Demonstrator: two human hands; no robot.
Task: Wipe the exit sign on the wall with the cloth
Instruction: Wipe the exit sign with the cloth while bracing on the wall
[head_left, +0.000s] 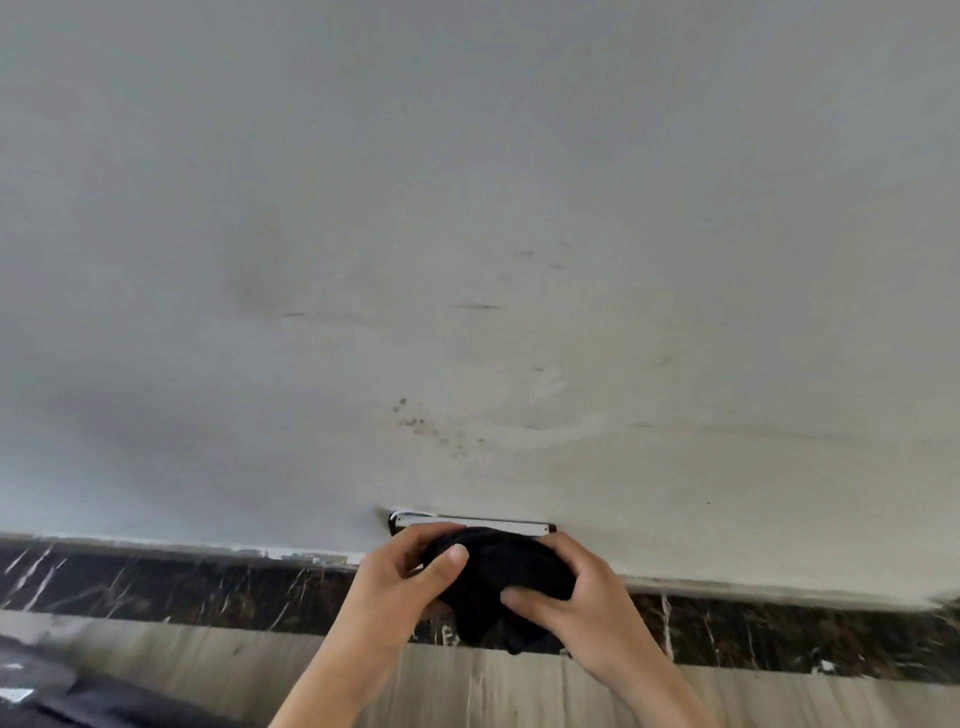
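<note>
- The left hand (402, 574) and the right hand (579, 597) are both closed around a bunched black cloth (493, 577).
- The exit sign (470, 522) sits low on the wall (467, 208), just above the dark skirting (182, 582); only its top edge shows behind the cloth.
- Risk: pressing hard could loosen the sign, and the cloth could smear dirt onto the scuffed wall.
- No writing is readable.

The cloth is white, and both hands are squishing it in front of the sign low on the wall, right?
Not quite: the cloth is black, not white. The head view shows the left hand and right hand bunching it in front of the sign low on the wall.
</note>
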